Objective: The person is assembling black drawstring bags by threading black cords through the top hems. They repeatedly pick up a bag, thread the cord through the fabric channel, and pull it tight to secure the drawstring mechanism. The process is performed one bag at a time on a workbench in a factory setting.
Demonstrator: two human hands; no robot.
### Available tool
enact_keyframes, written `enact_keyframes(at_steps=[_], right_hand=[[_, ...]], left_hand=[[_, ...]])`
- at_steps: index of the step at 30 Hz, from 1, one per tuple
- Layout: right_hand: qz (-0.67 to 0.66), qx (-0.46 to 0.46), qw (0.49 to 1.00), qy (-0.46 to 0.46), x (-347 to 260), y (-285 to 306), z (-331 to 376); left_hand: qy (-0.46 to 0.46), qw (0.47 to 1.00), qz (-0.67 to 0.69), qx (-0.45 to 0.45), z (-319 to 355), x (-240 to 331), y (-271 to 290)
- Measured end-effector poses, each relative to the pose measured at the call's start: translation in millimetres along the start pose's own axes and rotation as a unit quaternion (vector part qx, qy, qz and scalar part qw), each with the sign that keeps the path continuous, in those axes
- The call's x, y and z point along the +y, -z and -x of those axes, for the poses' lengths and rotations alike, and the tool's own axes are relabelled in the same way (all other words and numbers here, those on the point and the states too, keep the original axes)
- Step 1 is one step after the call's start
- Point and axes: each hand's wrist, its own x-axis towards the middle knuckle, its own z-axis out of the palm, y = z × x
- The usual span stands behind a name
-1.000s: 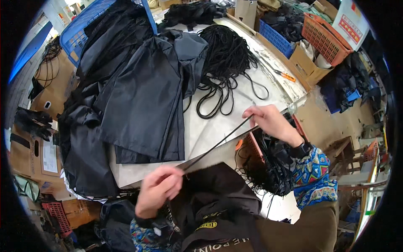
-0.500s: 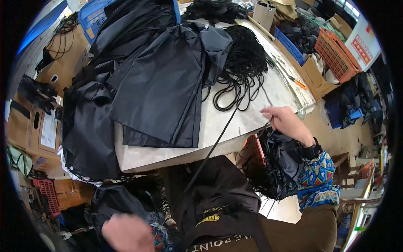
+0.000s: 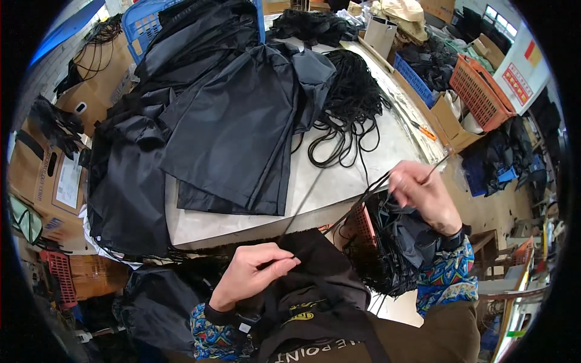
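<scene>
My left hand (image 3: 249, 273) pinches the top edge of a black fabric bag (image 3: 315, 284) lying on my lap, low in the picture. My right hand (image 3: 423, 196) is raised at the right, gripping a thin black cord (image 3: 348, 212) that runs taut down to the bag at my left fingers. A thin rod-like end sticks up from my right fingers. Past my hands, a pile of flat black bags (image 3: 236, 127) lies on the white table (image 3: 339, 181), beside a heap of loose black cords (image 3: 351, 109).
An orange-rimmed basket of black items (image 3: 387, 254) stands under my right hand. Cardboard boxes (image 3: 51, 175) stand at the left, blue crates (image 3: 142, 24) at the back, an orange basket (image 3: 481, 97) and a blue basket (image 3: 414, 81) at the right. Black bags lie on the floor at lower left.
My left hand, which had dropped low and left, came back up to the bag's edge. My right hand stays raised with the cord, now pulled tighter.
</scene>
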Motion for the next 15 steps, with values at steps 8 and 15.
enact_keyframes(at_steps=[8, 15], right_hand=[[-0.036, 0.230, 0.970, 0.071, 20, 31, -19], [-0.043, 0.363, 0.927, 0.086, 76, 72, -68]], left_hand=[[-0.398, 0.894, 0.105, -0.178, 41, 47, 19], [-0.355, 0.909, 0.212, -0.049, 85, 22, 49]])
